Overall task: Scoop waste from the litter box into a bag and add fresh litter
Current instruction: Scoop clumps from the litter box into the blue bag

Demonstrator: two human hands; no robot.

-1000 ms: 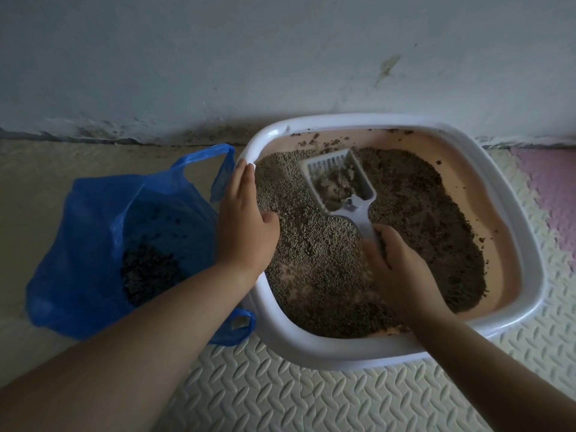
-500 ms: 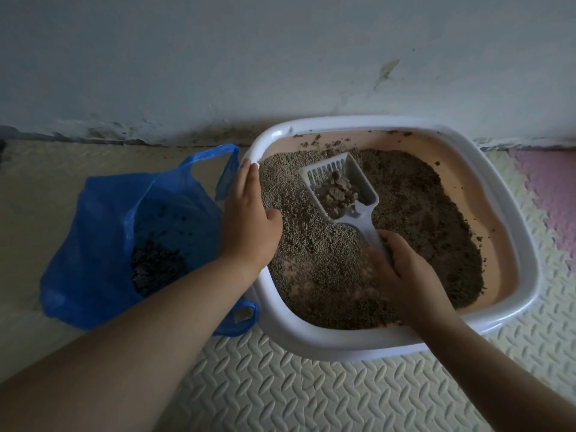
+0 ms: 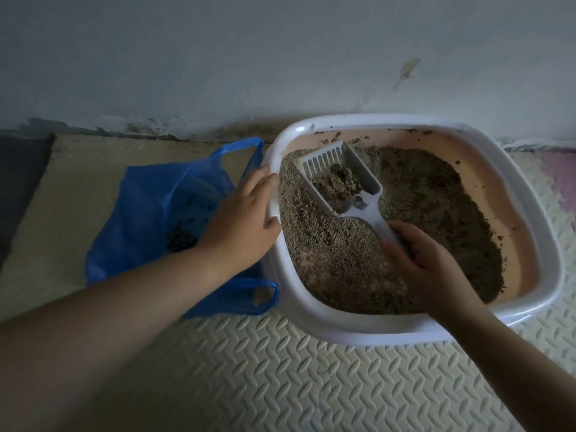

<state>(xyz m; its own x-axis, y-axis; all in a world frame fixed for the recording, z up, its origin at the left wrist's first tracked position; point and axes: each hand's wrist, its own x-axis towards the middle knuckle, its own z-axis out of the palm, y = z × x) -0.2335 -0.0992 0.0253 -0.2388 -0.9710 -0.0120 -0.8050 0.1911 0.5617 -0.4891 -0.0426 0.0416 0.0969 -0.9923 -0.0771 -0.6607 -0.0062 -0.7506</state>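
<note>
Now scoop (image 3: 358, 201) nearer bag (image 3: 149, 198), clump (image 3: 341, 177) inside

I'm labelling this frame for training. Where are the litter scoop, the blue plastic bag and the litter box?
litter scoop (image 3: 366, 202), head view, on the pan's base beside the handle.
blue plastic bag (image 3: 149, 194), head view, on its translucent side.
litter box (image 3: 343, 325), head view, on the white near rim.

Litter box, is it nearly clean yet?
Partway. Done: some dark waste already lies in the blue bag. In hand: the right hand holds the scoop, loaded with clumps, over the litter; the left hand rests on the rim of the litter box. Left: tip this load into the bag, check the remaining litter, then add fresh litter, which is not in view.
</note>
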